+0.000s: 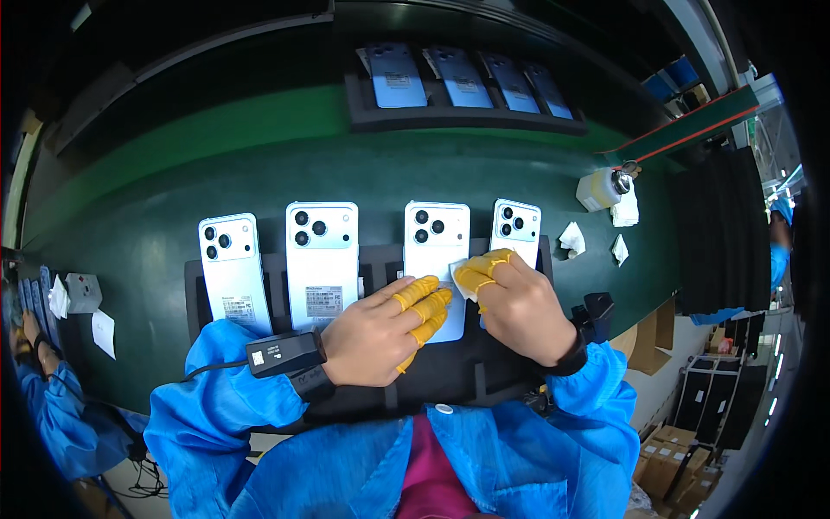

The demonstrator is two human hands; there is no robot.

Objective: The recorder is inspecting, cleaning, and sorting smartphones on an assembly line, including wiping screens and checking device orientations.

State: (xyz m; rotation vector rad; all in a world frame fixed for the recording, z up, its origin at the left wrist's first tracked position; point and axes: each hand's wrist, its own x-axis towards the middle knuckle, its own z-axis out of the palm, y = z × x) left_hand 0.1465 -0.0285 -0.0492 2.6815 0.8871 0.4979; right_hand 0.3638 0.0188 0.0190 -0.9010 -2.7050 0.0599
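Several light-blue smartphones lie back side up in a row along a black foam tray [382,259], their camera bumps toward the far side. Over the lower part of the third phone from the left [437,240], my left hand [380,333] rests with outstretched fingers in yellow finger cots. My right hand [519,307], also in yellow finger cots, pinches a white cloth wipe [465,281] against that phone's right side. The rightmost phone [517,221] is partly hidden behind my right hand. Left of them are a phone [322,251] and the leftmost phone [232,268], both bearing printed labels.
A second black tray [467,119] with several blue phones stands at the far side of the green bench [156,199]. To the right are a white bottle [598,189] and crumpled wipes [571,238]. At far left, a co-worker's sleeve [60,424] shows near a small white container [84,294].
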